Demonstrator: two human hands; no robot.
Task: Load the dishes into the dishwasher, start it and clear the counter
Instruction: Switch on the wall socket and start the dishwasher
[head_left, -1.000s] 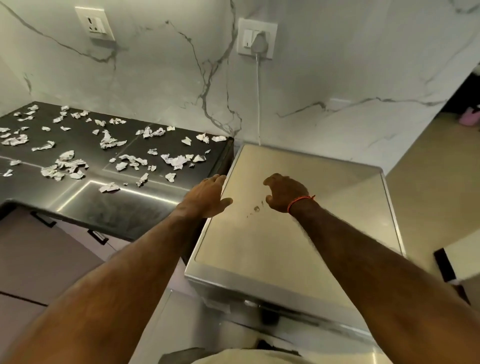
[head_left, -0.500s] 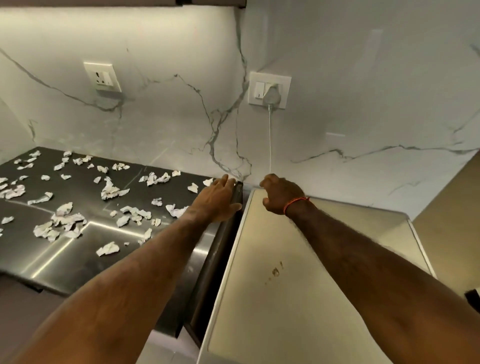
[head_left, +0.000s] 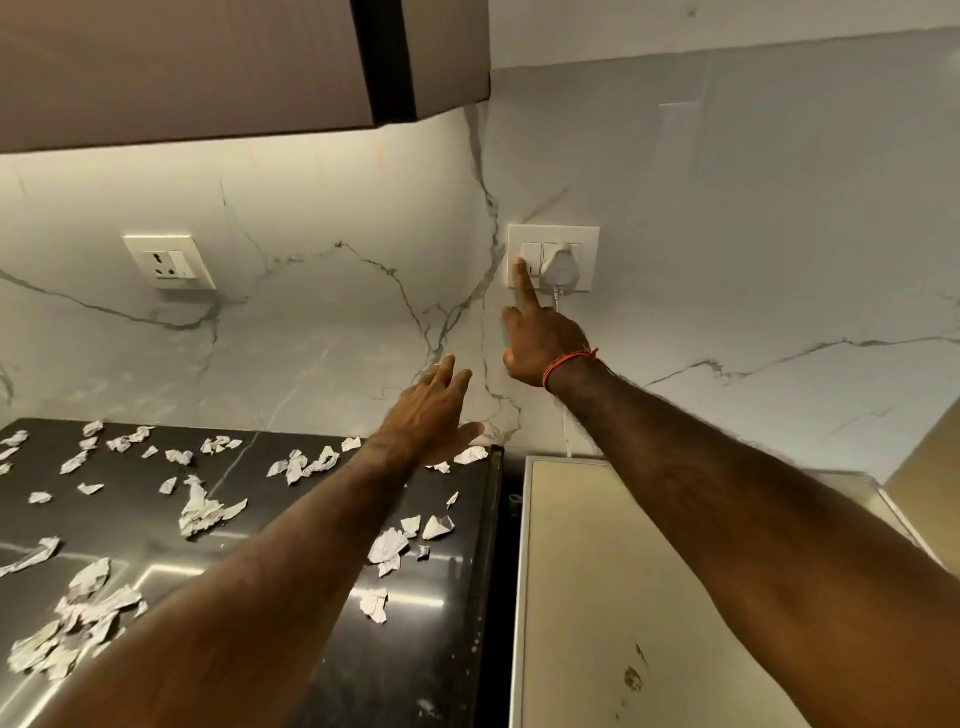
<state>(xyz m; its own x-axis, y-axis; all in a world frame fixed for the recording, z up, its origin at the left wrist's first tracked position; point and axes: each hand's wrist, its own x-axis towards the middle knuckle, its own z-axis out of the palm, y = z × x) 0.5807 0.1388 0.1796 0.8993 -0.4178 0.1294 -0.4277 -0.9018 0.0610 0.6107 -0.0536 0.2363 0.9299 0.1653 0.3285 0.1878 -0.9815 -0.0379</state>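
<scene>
Left hand (head_left: 434, 415): fingers spread, empty, raised over the back edge of the counter, near the wall.
Right hand (head_left: 540, 338): forefinger out, its tip on the switch (head_left: 531, 258) of the wall socket plate (head_left: 553, 258); other fingers curled, holding nothing.
Counter (head_left: 311, 519): dark, glossy, strewn with torn paper scraps (head_left: 200, 512).
Plug (head_left: 562, 267): white, seated in the plate just right of the fingertip, cord hanging down.
Dishwasher (head_left: 623, 597): its pale top sits right of the counter, under the right forearm.
</scene>
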